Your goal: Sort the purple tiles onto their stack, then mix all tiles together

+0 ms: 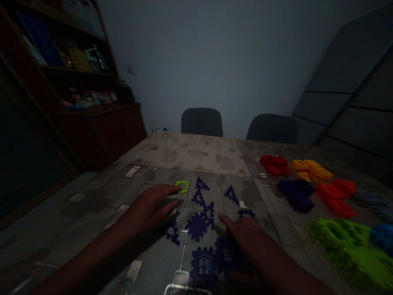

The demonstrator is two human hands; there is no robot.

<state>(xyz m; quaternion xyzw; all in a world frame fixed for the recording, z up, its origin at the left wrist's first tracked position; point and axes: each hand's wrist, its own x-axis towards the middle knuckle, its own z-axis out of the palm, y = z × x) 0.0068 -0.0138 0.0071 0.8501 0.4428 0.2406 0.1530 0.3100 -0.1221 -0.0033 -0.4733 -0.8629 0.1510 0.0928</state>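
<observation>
My left hand [157,201] reaches over the table with fingers stretched out and thumb apart. Its fingertips are at the edge of a lime-green square frame block [183,187]; whether they touch it I cannot tell. My right hand [247,235] is spread palm down, partly covering a dark purple window block [226,255]. Left of that lies a second purple window block [204,266]. Between my hands, a purple toothed block [196,226] adjoins a triangular one [209,214]. Further purple triangles [199,197] lie beyond, with one [231,194] apart to the right and another [172,233] below my left hand.
Sorted block piles stand along the right: red [274,165], yellow [311,170], purple [296,194], orange-red [336,196], grey [373,205], lime green [344,250] and blue [382,237]. Two chairs [202,122] are behind the patterned table [196,153]. A cabinet [113,127] stands left.
</observation>
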